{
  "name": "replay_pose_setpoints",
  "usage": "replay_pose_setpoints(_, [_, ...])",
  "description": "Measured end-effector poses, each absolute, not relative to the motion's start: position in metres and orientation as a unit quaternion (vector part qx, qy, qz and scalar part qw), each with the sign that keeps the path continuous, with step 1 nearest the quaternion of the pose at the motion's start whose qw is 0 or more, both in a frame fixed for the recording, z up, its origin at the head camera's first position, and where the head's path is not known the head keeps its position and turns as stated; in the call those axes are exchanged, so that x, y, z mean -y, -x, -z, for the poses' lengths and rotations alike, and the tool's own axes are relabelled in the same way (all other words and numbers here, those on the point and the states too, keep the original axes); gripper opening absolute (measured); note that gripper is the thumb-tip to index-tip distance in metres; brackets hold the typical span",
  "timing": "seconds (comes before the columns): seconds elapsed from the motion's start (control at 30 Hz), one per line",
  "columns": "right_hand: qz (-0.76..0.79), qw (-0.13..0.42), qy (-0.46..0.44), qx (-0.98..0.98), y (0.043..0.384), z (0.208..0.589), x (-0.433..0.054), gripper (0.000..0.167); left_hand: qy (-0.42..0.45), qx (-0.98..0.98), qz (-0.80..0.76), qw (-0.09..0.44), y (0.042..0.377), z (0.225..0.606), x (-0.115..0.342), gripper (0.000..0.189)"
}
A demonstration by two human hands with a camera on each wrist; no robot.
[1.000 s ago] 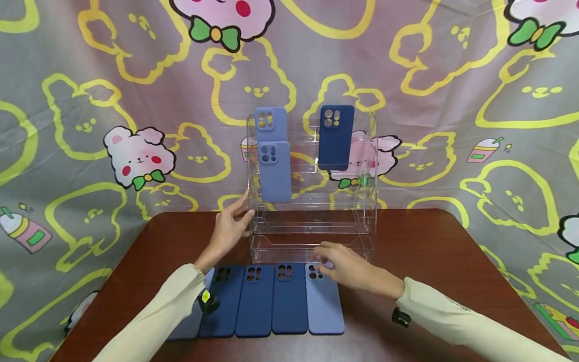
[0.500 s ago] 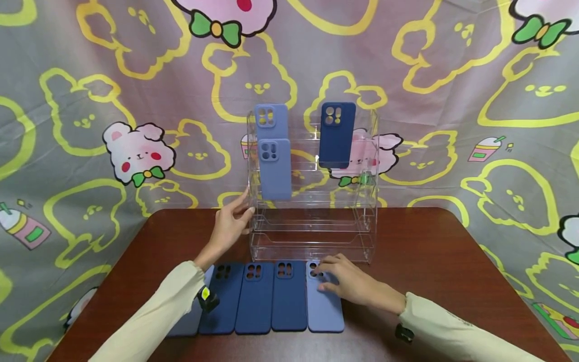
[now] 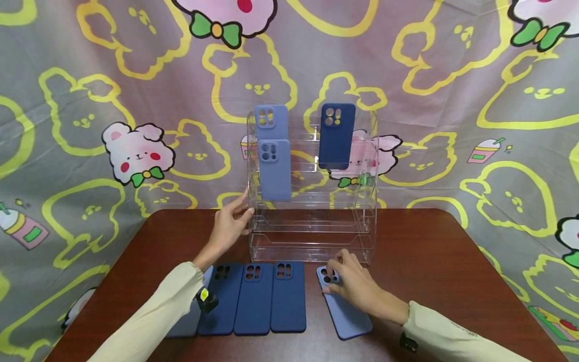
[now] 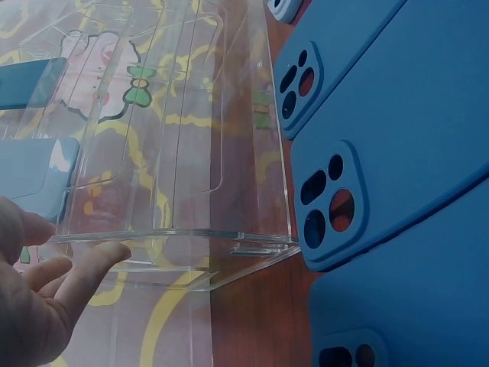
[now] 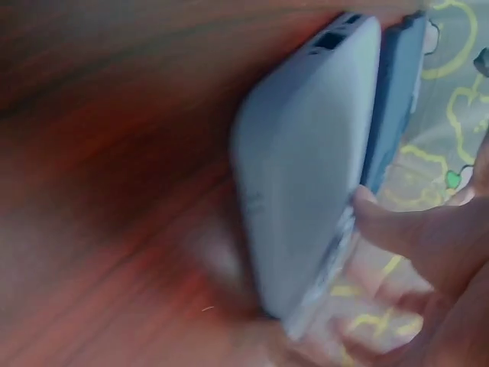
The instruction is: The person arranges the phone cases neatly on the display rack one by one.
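Note:
My right hand (image 3: 357, 286) pinches the camera end of a light blue phone case (image 3: 347, 318), which lies angled on the table. In the right wrist view, the case (image 5: 306, 153) looks tilted, with the thumb (image 5: 382, 222) at its edge. My left hand (image 3: 227, 227) holds the left side of a clear acrylic display rack (image 3: 312, 241); the left wrist view has its fingers (image 4: 95, 267) around the side panel's edge. Two light blue cases (image 3: 275, 173) stand on the rack's left, and a dark blue case (image 3: 336, 136) stands upper right.
Several dark blue cases (image 3: 288, 301) lie in a row before the rack, with a lighter one (image 3: 184, 317) at the left end, partly behind my left sleeve. The brown table (image 3: 420, 261) meets a patterned cloth (image 3: 407, 166) behind.
My right hand has come down onto the rightmost light blue case and drawn it right, turning it aslant from the row. My left hand stays on the rack.

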State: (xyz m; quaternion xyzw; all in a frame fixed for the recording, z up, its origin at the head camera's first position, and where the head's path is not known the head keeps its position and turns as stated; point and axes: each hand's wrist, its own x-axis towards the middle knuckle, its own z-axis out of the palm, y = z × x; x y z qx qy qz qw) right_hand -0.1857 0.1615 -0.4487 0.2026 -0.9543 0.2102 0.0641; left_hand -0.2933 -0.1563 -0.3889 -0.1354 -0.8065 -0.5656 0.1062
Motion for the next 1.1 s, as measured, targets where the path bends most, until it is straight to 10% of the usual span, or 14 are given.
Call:
replay_pose_setpoints(0.23, [-0.191, -0.007, -0.104, 0.976, 0.178, 0.443, -0.153, 0.1, 0.133, 0.805, 0.568, 0.107, 0.293, 0.391, 0.159, 0.058])
replay_pose_setpoints(0.47, [-0.237, -0.087, -0.052, 0.966, 0.187, 0.438, -0.152, 0.114, 0.134, 0.808, 0.563, 0.108, 0.294, 0.391, 0.159, 0.059])
replay_pose_setpoints(0.8, [-0.295, -0.138, -0.113, 0.939, 0.207, 0.418, -0.18, 0.033, 0.13, 0.812, 0.56, 0.103, 0.292, 0.389, 0.157, 0.06])
replay_pose_setpoints(1.1, [-0.387, -0.25, -0.116, 0.88, 0.217, 0.407, -0.198, 0.02, 0.134, 0.816, 0.552, 0.111, 0.293, 0.389, 0.156, 0.06])
